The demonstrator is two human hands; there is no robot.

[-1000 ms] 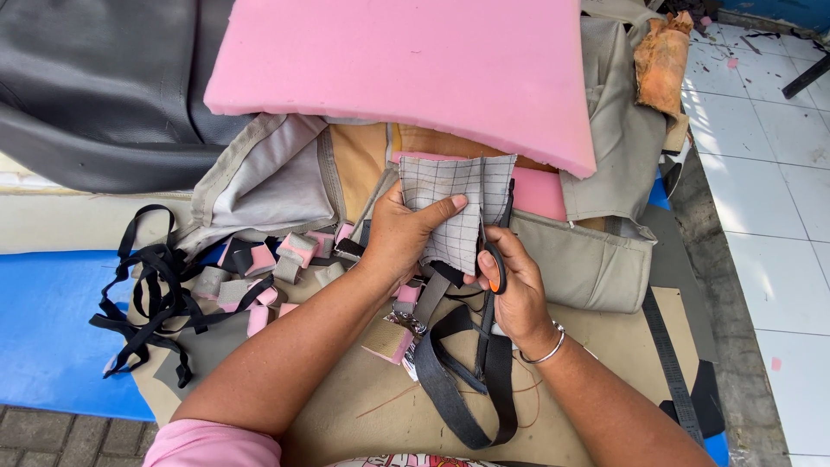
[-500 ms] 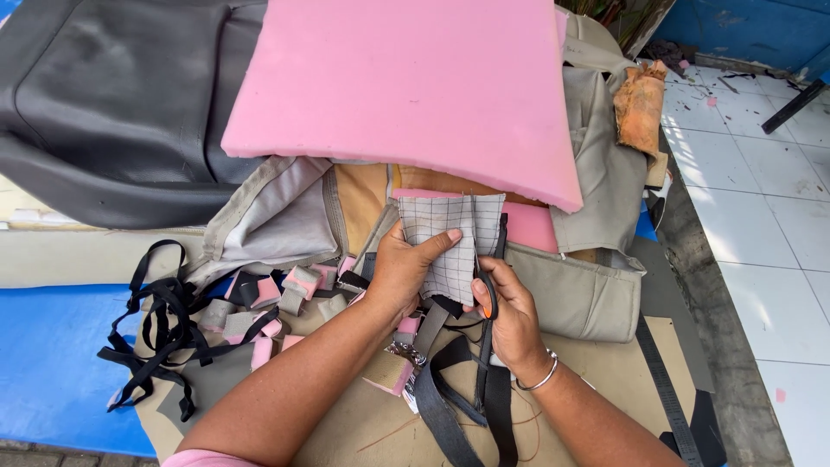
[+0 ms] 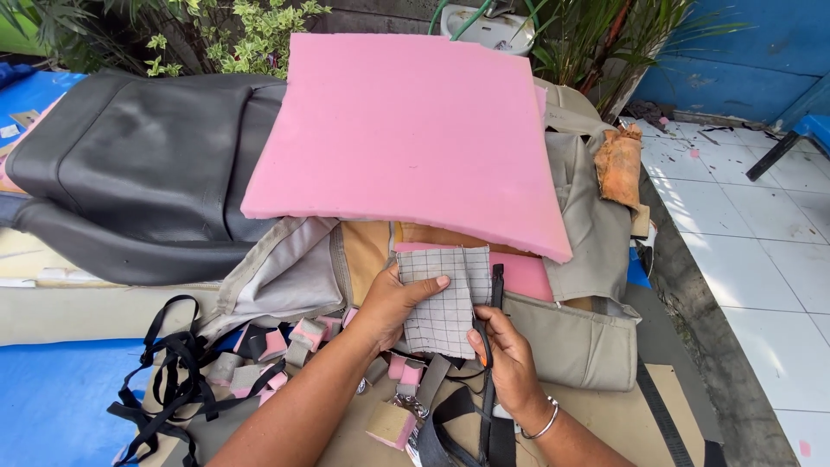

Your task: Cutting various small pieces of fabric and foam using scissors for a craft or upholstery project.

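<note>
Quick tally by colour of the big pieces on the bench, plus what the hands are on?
Pink foam slab: 1
Black seat cushion: 1
Beige fabric cover: 1
Grey checked fabric piece, under left hand: 1
Black strap, by right hand: 1
Total: 5

Grey checked fabric piece (image 3: 445,303), white with thin dark grid lines, roughly rectangular, held flat and slightly tilted over the tan seat cover (image 3: 571,346). Black strap (image 3: 494,298) runs upright along its right edge, touching it.
</note>
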